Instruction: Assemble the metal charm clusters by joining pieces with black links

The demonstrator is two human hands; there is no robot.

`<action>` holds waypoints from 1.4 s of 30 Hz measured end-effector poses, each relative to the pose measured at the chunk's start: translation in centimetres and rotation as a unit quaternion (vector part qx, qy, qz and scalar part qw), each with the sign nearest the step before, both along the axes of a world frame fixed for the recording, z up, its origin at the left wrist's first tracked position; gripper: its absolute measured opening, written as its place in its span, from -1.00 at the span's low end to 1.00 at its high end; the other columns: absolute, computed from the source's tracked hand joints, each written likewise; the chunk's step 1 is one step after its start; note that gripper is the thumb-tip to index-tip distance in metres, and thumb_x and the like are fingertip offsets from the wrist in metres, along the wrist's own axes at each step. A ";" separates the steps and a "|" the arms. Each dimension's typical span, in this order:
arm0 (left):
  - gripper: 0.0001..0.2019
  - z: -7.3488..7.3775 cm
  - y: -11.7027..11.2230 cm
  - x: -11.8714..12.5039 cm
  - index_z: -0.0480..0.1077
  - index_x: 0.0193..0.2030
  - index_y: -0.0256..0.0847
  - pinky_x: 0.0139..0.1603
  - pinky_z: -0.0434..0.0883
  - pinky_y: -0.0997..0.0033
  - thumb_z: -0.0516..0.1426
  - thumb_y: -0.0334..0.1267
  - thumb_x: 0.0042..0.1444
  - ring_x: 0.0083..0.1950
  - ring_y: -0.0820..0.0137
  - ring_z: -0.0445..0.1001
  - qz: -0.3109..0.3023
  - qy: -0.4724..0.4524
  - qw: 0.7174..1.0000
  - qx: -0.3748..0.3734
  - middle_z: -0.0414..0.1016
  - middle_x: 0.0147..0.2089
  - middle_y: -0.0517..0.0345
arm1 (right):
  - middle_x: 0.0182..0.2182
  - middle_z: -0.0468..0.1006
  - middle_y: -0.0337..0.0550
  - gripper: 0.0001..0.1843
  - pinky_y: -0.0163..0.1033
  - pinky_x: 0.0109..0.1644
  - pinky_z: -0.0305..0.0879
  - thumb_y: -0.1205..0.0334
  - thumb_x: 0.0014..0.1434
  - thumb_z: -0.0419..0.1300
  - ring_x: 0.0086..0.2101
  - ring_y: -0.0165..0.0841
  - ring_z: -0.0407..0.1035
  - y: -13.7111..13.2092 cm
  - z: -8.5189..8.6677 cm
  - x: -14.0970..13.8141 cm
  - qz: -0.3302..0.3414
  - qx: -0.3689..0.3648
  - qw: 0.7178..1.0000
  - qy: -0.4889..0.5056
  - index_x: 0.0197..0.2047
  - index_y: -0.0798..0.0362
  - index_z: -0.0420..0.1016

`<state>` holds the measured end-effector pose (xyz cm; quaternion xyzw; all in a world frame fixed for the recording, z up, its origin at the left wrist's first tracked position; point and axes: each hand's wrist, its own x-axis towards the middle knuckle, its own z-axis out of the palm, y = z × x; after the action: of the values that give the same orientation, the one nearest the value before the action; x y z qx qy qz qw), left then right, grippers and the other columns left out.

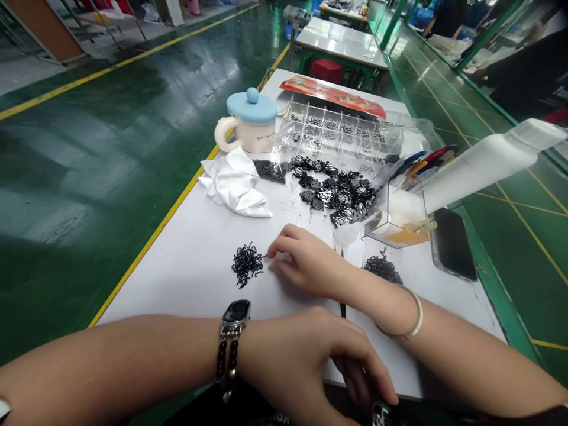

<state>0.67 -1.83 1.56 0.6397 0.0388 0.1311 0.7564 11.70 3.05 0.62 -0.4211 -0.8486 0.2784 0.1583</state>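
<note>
My right hand (pixel 306 260) reaches in from the right, a bangle on its wrist. Its fingertips pinch a thin black wire piece at the edge of a small pile of black wire clips (pixel 246 264). A second pile of the same clips (pixel 383 268) lies just beyond my right wrist. My left hand (pixel 310 361), with a watch (pixel 235 313) and a black bead strand on its wrist, rests curled at the near table edge below my right hand. Its fingertips are partly hidden, and it holds nothing I can see.
A heap of black metal parts (pixel 337 192) lies on the white table (pixel 186 284). Behind it stand a compartment tray (pixel 332 127) and a blue-lidded mug (pixel 248 121). A white cloth (pixel 235 186), clear box (pixel 397 216), phone (pixel 452 244) and pliers handles (pixel 426 163) are nearby. The table's left edge has yellow tape.
</note>
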 end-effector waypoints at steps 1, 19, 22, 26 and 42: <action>-0.72 0.0 0.1 -0.1 0.48 -0.22 -0.44 -0.17 0.48 0.41 0.21 -0.35 -0.12 -0.34 0.40 0.45 0.009 -0.003 1.000 -0.009 0.43 -0.34 0.03 | -0.24 0.36 -0.08 -0.84 -0.27 -0.20 0.27 0.41 0.11 0.11 -0.31 -0.39 0.27 0.6 -0.2 -0.6 0.011 0.003 1.000 -0.014 -0.21 0.12 0.44; -0.59 0.7 0.4 -0.8 0.47 -0.15 -0.25 -0.06 0.45 0.38 0.36 -0.27 -0.21 -0.28 0.39 0.46 0.018 0.047 0.990 -0.134 0.44 -0.33 0.13 | -0.40 0.36 -0.22 -0.95 -0.33 -0.34 0.26 0.36 0.21 -0.04 -0.41 -0.46 0.24 -0.4 1.6 1.1 -0.004 -0.007 0.994 0.105 -0.23 0.07 0.19; -0.63 1.0 0.7 -0.9 0.47 -0.12 -0.28 -0.02 0.43 0.36 0.31 -0.33 -0.14 -0.25 0.40 0.46 0.035 0.057 0.990 -0.128 0.46 -0.31 0.11 | -0.33 0.39 -0.21 -0.74 -0.33 -0.27 0.33 0.35 0.25 0.01 -0.34 -0.46 0.30 -2.0 2.5 3.4 -0.033 -0.006 0.977 0.211 0.02 0.06 0.21; -0.64 1.2 1.2 -0.8 0.47 -0.13 -0.30 -0.03 0.44 0.30 0.30 -0.32 -0.13 -0.20 0.35 0.45 0.071 0.058 0.990 -0.110 0.48 -0.24 0.03 | -0.31 0.50 -0.24 -0.82 -0.31 -0.24 0.39 0.40 0.17 0.18 -0.30 -0.44 0.41 -4.3 3.7 5.7 -0.154 0.037 0.944 0.290 -0.19 -0.04 0.49; -0.66 -0.1 1.8 -0.2 0.49 -0.17 -0.20 -0.05 0.42 0.40 0.35 -0.41 -0.16 -0.18 0.43 0.52 0.108 0.062 0.940 -0.317 0.57 -0.20 0.13 | -0.30 0.49 -0.22 -0.84 -0.26 -0.19 0.42 0.43 0.10 0.25 -0.23 -0.38 0.40 -8.7 3.3 8.0 -0.184 0.004 0.909 0.375 -0.29 -0.05 0.47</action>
<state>0.47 -0.07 1.47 0.3654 0.1941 0.1529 0.8975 19.71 -5.70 3.88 -0.4338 -0.6354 0.3784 0.5146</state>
